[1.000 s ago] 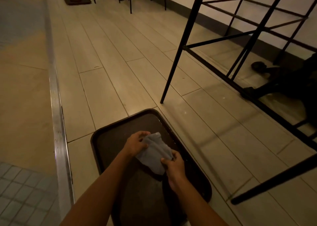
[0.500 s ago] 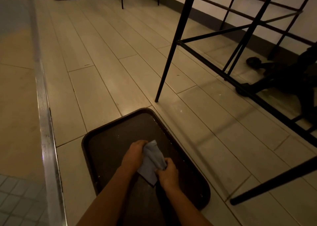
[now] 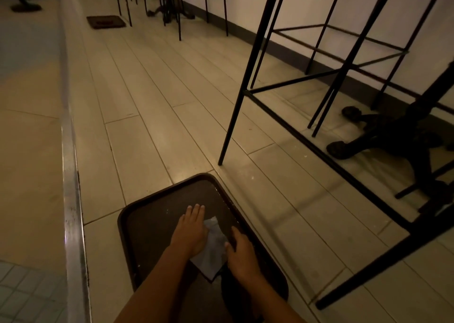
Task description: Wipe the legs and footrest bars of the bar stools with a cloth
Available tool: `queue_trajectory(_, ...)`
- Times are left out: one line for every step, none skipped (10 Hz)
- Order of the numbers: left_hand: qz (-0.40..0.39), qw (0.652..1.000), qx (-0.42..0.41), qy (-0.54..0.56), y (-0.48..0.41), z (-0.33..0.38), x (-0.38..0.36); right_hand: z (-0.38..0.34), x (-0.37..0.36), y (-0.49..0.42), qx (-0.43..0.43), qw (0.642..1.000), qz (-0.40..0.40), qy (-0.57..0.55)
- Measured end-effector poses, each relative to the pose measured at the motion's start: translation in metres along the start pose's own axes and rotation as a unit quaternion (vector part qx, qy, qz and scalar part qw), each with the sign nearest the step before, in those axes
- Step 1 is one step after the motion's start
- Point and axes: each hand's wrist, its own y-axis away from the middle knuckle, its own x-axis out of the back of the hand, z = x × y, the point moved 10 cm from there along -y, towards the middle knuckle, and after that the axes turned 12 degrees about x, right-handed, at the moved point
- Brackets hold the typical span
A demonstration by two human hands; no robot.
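Note:
A grey cloth (image 3: pixel 213 249) lies flat on a dark brown tray (image 3: pixel 152 214) on the floor in front of me. My left hand (image 3: pixel 191 227) presses down on the cloth's left part with straight fingers. My right hand (image 3: pixel 239 251) rests on the cloth's right edge, fingers spread and loosely bent. A black bar stool stands to the right; its near leg (image 3: pixel 235 109) touches the floor just beyond the tray, and a thin footrest bar (image 3: pixel 294 82) joins it at mid height.
A black table base (image 3: pixel 393 138) with round feet stands behind the stool at the right. More stool legs (image 3: pixel 179 15) and a dark mat (image 3: pixel 105 22) are far back. A metal strip (image 3: pixel 70 175) edges the floor step at the left. A white wall runs along the right.
Both hands held the bunched cloth above the tray before; now the cloth lies spread on the tray and both hands have flattened onto it. My view has tilted up, showing more of the room.

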Motion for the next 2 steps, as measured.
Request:
queue_trajectory(0.047, 0.998, -0.009, 0.028, 0.011, 0.024, 0.049, -0.04, 0.04, 0.001, 0.071, 0.994, 0.03, 0.082)
queue_trajectory(0.076, 0.996, -0.033, 0.039, 0.027, 0.053, 0.105, -0.095, 0.087, 0.008, 0.143, 0.975, 0.045, 0.165)
